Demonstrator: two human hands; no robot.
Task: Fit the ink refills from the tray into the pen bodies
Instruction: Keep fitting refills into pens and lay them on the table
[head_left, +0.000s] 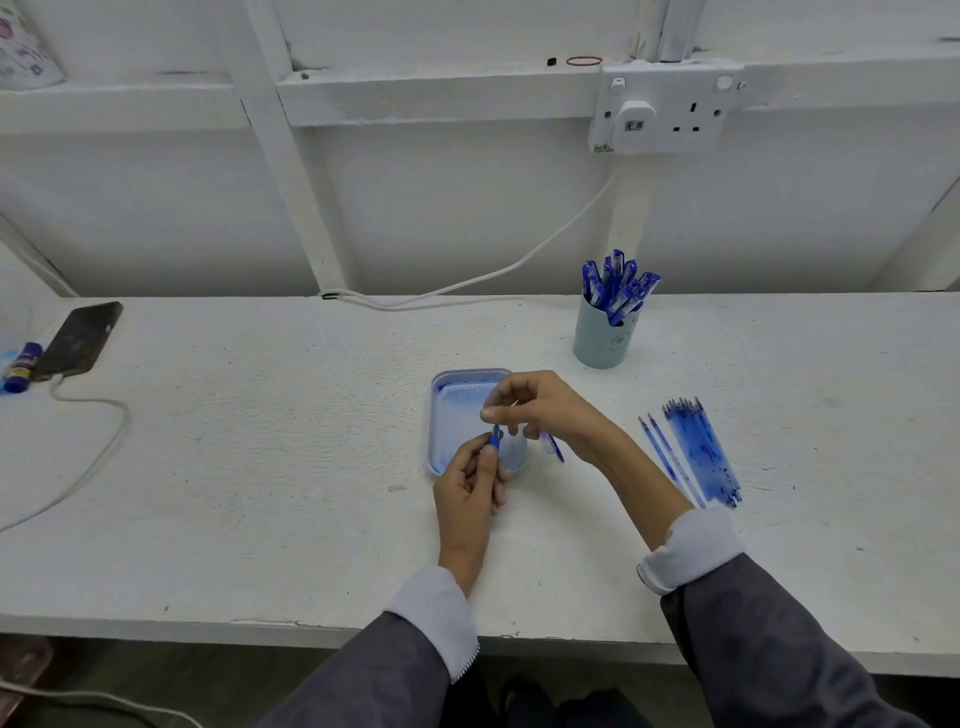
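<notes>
over tray (441, 379) | left hand (470, 499) grips blue pen tip (496, 441) | right hand (545, 410) holds pen body (551, 448)

**White bench against a framed white wall**

Painted white throughout: wall (441, 208) of flat panels, crossed by a horizontal rail (415, 98) and a slanting brace (280, 130). Mounted at the right of the rail, a double socket (670, 106) with a white plug (635, 117) in its left outlet. From below the socket, a white cable (545, 244), sagging down the wall to the back of the bench (260, 493). Rough, speckled white top on the bench. On the rail, just left of the socket, a red rubber band (584, 61). Below the front edge, dark floor (156, 675). Soft, even light, faint shadows.
</notes>
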